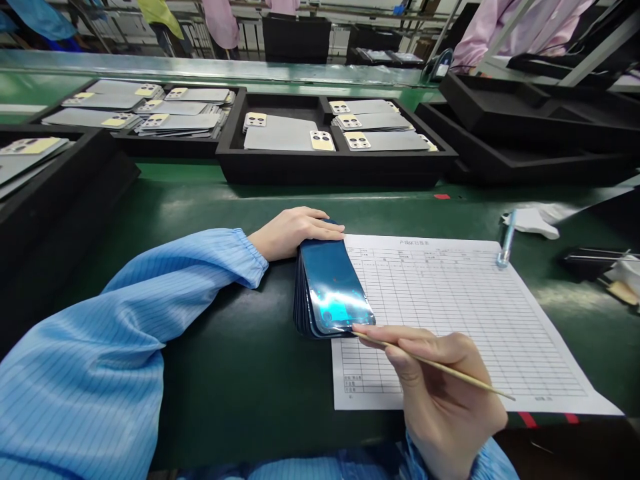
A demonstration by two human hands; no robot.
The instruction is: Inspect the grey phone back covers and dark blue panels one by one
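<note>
Printed form sheet (465, 313) carries a heading and grid text — too small to read.

Bright, even overhead lighting. Glare streaks show on the green table (225, 373) and the top dark panel (333, 283). Shadows soft and short. Wide-angle bending at edges; background workers slightly soft.

Green tabletop (240, 373) under my work. Printed form sheet (465, 313) on it at my right, blue pen (506, 240) lying at its far corner. White cloth (537, 221) just beyond pen. Black trays (330, 167) in row across far side, grey phone backs (283, 137) stacked inside. Empty-looking black tray (540, 133) far right. People in pink coats (500, 33) beyond conveyor.
</note>
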